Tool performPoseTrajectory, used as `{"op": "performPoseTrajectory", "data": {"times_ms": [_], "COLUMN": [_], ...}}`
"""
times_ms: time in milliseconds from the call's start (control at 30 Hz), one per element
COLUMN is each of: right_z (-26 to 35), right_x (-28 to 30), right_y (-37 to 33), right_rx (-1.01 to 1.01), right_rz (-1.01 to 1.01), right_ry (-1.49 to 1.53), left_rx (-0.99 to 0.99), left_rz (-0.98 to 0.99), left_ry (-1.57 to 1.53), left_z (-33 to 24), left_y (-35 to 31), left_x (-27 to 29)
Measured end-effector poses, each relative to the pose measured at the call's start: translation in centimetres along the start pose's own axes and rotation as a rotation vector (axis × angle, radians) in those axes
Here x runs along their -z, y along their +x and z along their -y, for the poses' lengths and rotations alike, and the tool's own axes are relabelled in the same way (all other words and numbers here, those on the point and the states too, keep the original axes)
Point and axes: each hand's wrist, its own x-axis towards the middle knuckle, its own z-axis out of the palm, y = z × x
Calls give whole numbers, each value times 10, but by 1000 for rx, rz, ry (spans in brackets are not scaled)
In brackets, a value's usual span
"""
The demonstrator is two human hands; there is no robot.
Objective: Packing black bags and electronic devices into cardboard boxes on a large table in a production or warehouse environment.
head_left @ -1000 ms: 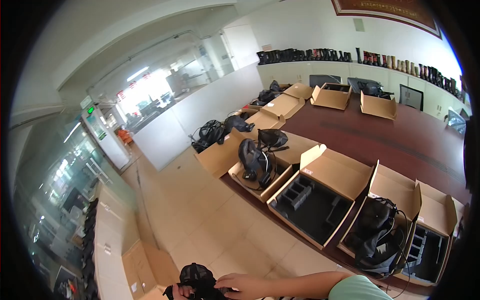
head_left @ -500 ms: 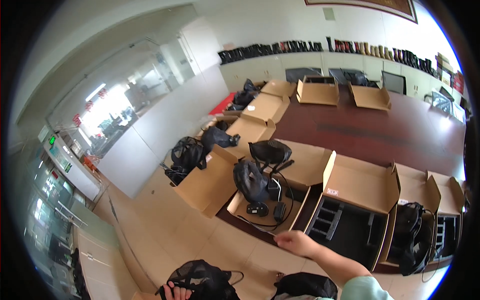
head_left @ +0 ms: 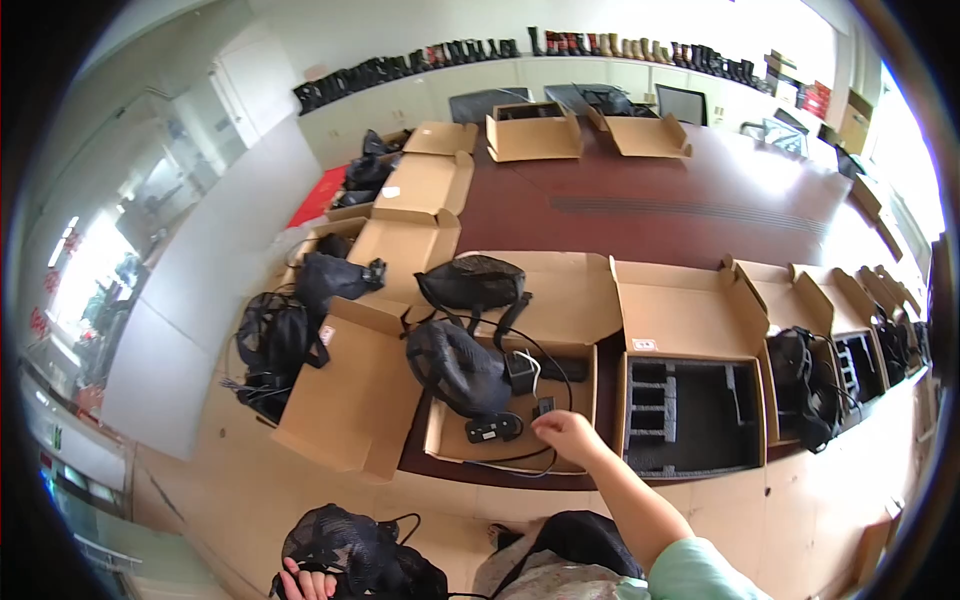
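At the lower edge, the fingers of my left hand (head_left: pixel 312 580) wrap round a black mesh bag (head_left: pixel 335 545) held close to my body. My right hand (head_left: pixel 568 438) reaches over the near side of an open cardboard box (head_left: pixel 595 385), its fingers pinched together; what is between them, if anything, is hidden. Just beyond those fingertips is a small black block (head_left: pixel 544 405). A flat black device (head_left: pixel 492 429) lies to their left. Also in the box are a bulky black mesh bag (head_left: pixel 455 370) and a black adapter (head_left: pixel 522 370) with a white cord. A black cable (head_left: pixel 557 365) loops past my hand.
Right of this box stands another open one with a black foam insert (head_left: pixel 690 415); more boxes line the dark red table (head_left: pixel 640 210). Black bags (head_left: pixel 280 335) are on the left. Boots (head_left: pixel 620 47) stand along the far cabinets.
My right hand has moved from the box's front edge to above its inside, beside the black block. The view has turned right; my left hand keeps its hold on the mesh bag.
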Motion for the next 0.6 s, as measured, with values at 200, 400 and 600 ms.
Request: {"op": "performPoseTrajectory", "data": {"times_ms": [200,400,600], "right_z": [-31,-27,36], "right_x": [31,40,4], "right_y": [-5,3,35], "right_rx": [-181,-241,59], "right_rz": [-359,-384,-123], "right_ry": [-15,-90,-90], "left_rx": [108,23,-77], "left_rz": [-32,-183,-309], "left_ry": [12,96,230], "left_z": [-5,2,-3], "left_y": [55,83,95], "left_x": [-5,-19,-28]}}
